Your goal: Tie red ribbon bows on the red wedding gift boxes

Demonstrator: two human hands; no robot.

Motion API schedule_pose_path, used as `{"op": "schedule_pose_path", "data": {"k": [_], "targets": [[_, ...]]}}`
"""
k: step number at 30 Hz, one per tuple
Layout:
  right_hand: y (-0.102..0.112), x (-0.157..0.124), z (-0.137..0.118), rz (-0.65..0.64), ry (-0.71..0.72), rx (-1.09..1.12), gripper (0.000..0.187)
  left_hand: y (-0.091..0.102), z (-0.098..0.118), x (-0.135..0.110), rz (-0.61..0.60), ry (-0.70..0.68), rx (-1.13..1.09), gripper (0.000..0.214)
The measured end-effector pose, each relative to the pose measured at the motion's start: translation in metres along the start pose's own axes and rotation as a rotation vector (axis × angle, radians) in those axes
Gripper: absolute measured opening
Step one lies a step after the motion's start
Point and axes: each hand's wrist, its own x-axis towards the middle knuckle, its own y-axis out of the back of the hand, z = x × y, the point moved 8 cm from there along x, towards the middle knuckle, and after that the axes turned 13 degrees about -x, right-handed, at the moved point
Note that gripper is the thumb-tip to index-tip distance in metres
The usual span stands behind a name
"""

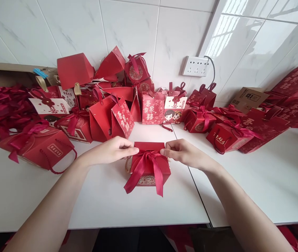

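Observation:
A small red gift box [166, 171] stands on the white table in front of me, with a patterned emblem on its front. Across its top runs a dark red ribbon [137, 172], knotted in the middle, its two tails hanging down over the front. My left hand [121, 149] pinches the ribbon at the box's left upper side, thumb against fingers. On the opposite side, my right hand [182, 152] pinches the ribbon in the same way. Twisted cord handles [127, 164] show at the box's sides, partly hidden.
Several finished-looking red boxes stand along the wall, among them a bow-tied box [56, 148] at left and another [226, 138] at right. Loose ribbons [4, 106] lie heaped at far left. A power strip [195, 66] is on the tiled wall. A seam [195, 180] crosses the table [99, 203].

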Motion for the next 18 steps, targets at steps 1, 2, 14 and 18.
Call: {"op": "schedule_pose_path", "data": {"k": [1, 2, 14, 18], "targets": [[0.0, 0.0, -0.001, -0.01, 0.011, 0.017, 0.042, 0.001, -0.001, 0.001, -0.001, -0.007, -0.006, 0.044], [0.0, 0.001, -0.001, -0.02, 0.022, 0.031, 0.041, 0.001, -0.002, 0.002, -0.006, -0.01, -0.012, 0.043], [0.007, 0.002, -0.002, 0.018, 0.06, -0.097, 0.039, -0.006, 0.004, 0.003, -0.054, -0.046, -0.11, 0.042], [0.021, -0.019, -0.035, 0.45, 0.351, -0.427, 0.036, -0.006, 0.005, 0.002, -0.11, -0.057, -0.216, 0.039]]}}
